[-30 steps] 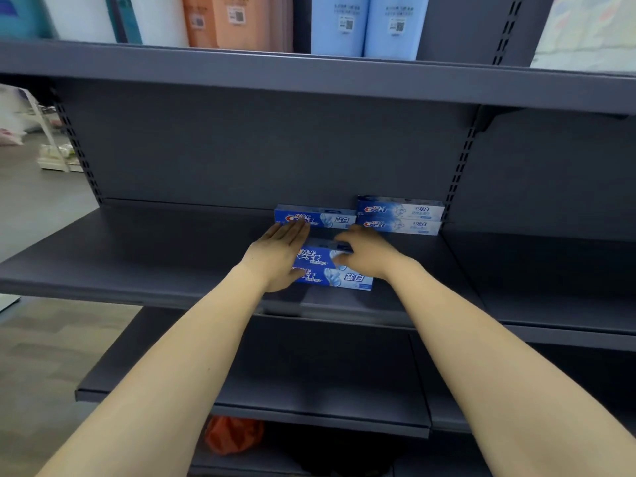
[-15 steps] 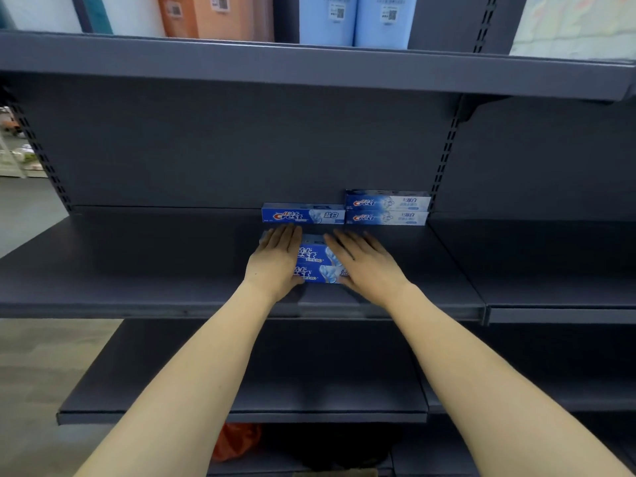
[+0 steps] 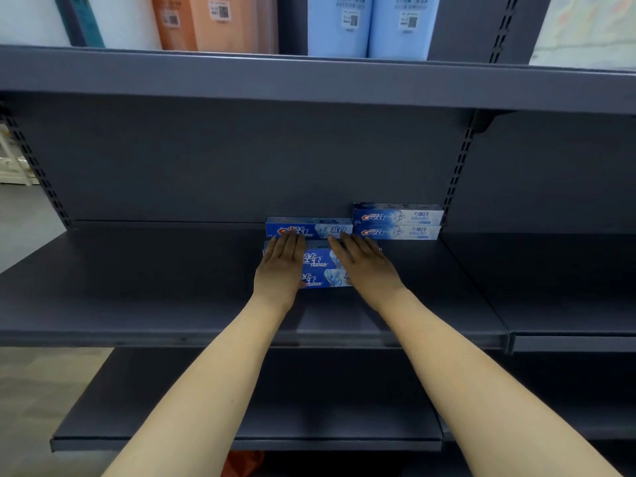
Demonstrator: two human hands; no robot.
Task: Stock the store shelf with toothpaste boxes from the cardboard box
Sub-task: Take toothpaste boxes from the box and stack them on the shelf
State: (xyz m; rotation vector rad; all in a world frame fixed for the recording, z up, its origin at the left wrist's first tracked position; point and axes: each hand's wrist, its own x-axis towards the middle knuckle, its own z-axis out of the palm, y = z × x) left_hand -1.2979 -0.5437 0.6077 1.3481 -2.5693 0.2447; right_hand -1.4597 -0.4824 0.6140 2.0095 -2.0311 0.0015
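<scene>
Both hands lie flat, fingers straight and close together, on the pair of dark blue toothpaste boxes (image 3: 318,268) on the middle shelf (image 3: 137,290). Her or his left hand (image 3: 280,266) covers the left end of that pair, and the right hand (image 3: 364,265) covers the right end, so only the printed middle strip shows between them. Neither hand curls round anything; the palms simply press down on the top faces. Bare forearms reach up from the bottom of the view, crossing in front of a lower shelf (image 3: 241,438), under which something orange (image 3: 242,463) peeks out.

Those 2 boxes lie side by side, long sides touching, roughly midway between the shelf's front lip and its back panel. Just behind the fingertips, touching or nearly touching the far box, 1 more dark blue box (image 3: 309,228) stands on its long edge against the back panel. Right beside it, to the right, 2 paler blue-and-white boxes (image 3: 397,222) are stacked 1 on the other, reaching a little higher than the single box.

Farther up, the top shelf (image 3: 309,80) carries tall packages: an orange pack (image 3: 213,22) left of centre and 2 light blue packs (image 3: 368,24) to its right, each with a small label. No cardboard box is in sight.
</scene>
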